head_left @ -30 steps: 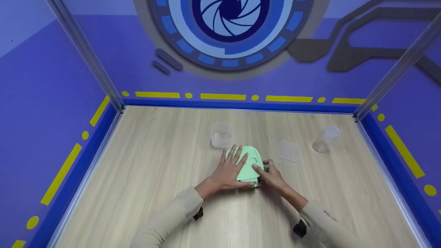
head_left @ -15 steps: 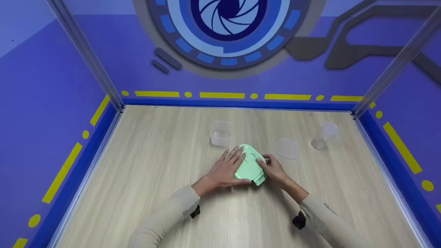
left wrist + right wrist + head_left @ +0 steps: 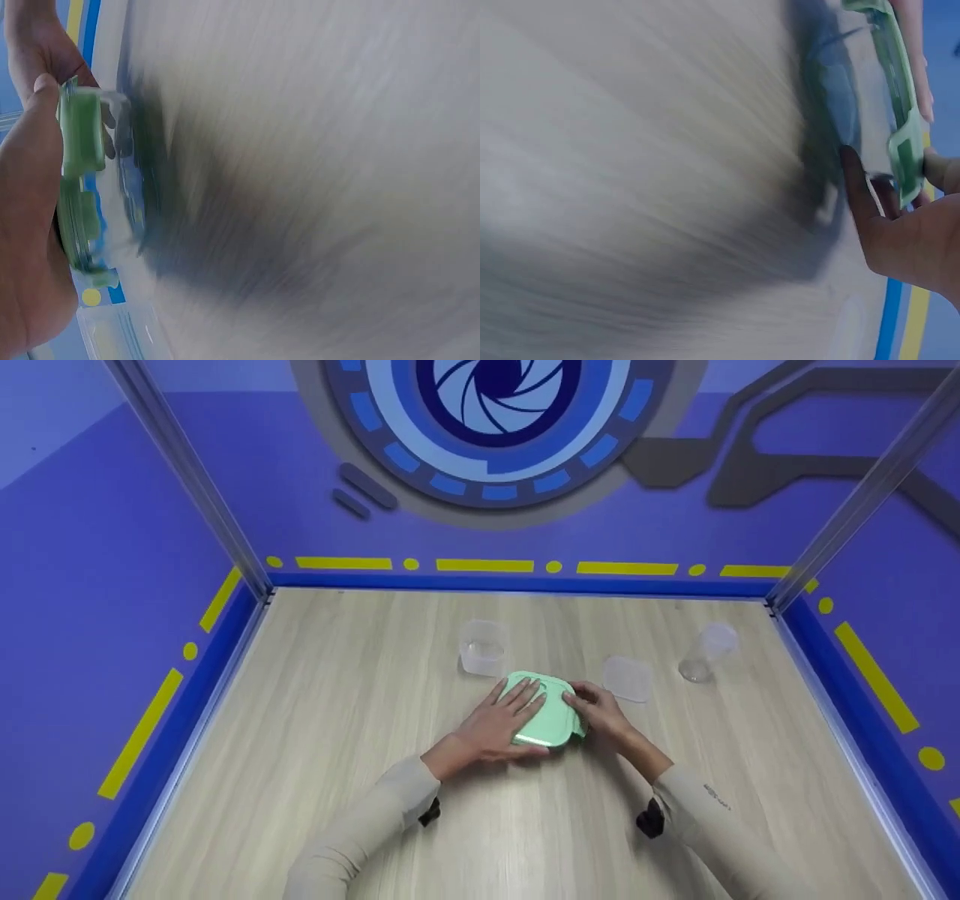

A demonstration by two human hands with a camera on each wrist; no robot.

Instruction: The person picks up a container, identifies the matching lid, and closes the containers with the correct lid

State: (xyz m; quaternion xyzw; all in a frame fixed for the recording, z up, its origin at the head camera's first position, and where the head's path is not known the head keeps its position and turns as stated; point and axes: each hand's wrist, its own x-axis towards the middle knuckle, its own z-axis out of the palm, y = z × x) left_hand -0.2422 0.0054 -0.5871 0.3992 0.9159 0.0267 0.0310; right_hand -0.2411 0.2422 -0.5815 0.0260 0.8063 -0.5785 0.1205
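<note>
A clear food container (image 3: 871,90) with a green snap-on lid (image 3: 553,712) sits in the middle of the table, between both hands. My left hand (image 3: 499,726) lies across the lid with its fingers spread and straight, the thumb stretched along the near edge. At the container's right side, my right hand (image 3: 600,711) grips the corner, thumb on the lid and fingers around the clear wall. Green locking flaps stand out at the lid's edges; in the left wrist view one flap (image 3: 82,135) hangs beside the clear wall.
Behind the left hand stands a small clear open tub (image 3: 484,649). A flat translucent square lid (image 3: 627,679) lies right of the container. Farther right is a clear cylindrical jar (image 3: 709,652). Blue panels (image 3: 487,540) wall in the wooden table (image 3: 337,697).
The green-lidded container has turned counterclockwise under my hands; its flap has swung from the near edge to the right side. My right hand has shifted slightly farther from me.
</note>
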